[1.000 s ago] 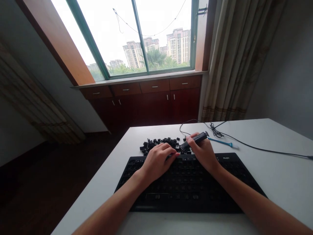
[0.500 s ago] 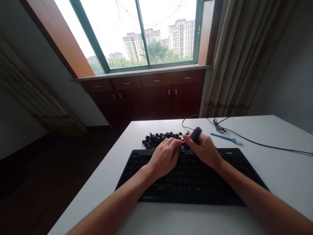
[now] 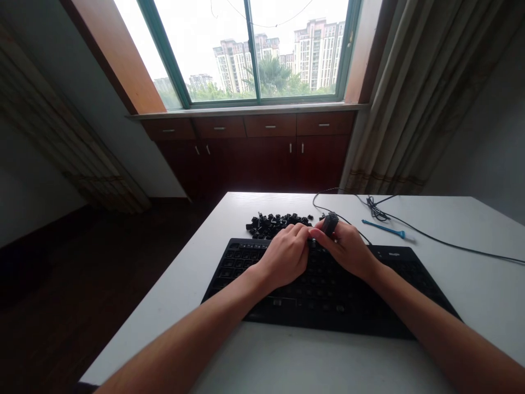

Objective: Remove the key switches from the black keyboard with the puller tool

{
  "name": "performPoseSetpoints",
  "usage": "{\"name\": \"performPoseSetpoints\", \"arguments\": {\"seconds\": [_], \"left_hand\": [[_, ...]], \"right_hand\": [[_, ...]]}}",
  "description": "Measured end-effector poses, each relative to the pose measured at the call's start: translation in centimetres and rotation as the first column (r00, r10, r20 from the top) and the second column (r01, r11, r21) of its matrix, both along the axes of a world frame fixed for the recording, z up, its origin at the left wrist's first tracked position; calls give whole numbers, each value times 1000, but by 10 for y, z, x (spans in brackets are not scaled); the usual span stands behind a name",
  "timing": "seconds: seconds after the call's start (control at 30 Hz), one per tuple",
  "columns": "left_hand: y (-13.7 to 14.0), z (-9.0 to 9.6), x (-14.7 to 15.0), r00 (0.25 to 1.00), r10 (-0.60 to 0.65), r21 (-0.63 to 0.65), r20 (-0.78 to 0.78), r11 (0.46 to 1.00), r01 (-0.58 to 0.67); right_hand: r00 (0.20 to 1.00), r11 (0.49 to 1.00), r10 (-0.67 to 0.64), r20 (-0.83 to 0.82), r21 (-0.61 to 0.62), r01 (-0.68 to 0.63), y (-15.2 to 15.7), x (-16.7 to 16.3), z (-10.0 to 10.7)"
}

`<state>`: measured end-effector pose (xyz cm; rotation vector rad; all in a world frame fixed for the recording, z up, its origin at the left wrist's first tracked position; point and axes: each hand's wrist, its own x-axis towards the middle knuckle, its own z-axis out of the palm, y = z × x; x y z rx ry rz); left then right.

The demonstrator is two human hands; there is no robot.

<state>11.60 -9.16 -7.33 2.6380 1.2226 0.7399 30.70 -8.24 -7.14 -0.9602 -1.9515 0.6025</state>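
A black keyboard with its keycaps off lies before me on the white table. My left hand is over its upper middle, fingers curled, the fingertips meeting my right thumb. Whatever those fingertips pinch is hidden. In my right hand is a thick black tool, its ridged end pointing up and away; the lower end is out of sight between the hands. Behind the keyboard's back edge, just beyond my left hand, lies a heap of loose black keycaps.
A thin blue brush-like stick rests right of my right hand. Behind it a bundled black cable runs off to the right. The white table has its left edge over a dark floor. Cabinets stand beneath the window.
The view has shifted, so everything sits slightly higher and further right. The black tool in my right hand is tilted more upright. Both hands stay together over the keyboard's back edge.
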Motion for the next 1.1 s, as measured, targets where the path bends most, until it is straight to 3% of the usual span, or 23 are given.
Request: {"name": "performPoseSetpoints", "arguments": {"seconds": [0.2, 0.4, 0.57, 0.8, 1.0, 1.1], "left_hand": [[0, -1, -1, 999, -30, 18, -12, 999, 30], [3, -4, -1, 999, -51, 18, 8, 999, 51], [2, -3, 1, 988, -104, 1, 111, 995, 104], [-6, 1, 7, 939, -58, -209, 340, 968, 135], [-8, 3, 10, 974, -82, -239, 209, 962, 133], [-10, 5, 11, 980, -94, -240, 176, 961, 135]], "right_hand": [[986, 988, 103, 133, 103, -117, -1, -2, 0], [958, 954, 115, 264, 239, -180, 4, -2, -3], [969, 948, 27, 246, 302, -103, 8, -5, -6], [985, 997, 14, 171, 76, -27, 1, -6, -7], [995, 999, 26, 96, -21, -24, -1, -7, -4], [997, 999, -34, -76, -27, 32, -1, -8, -2]]}}
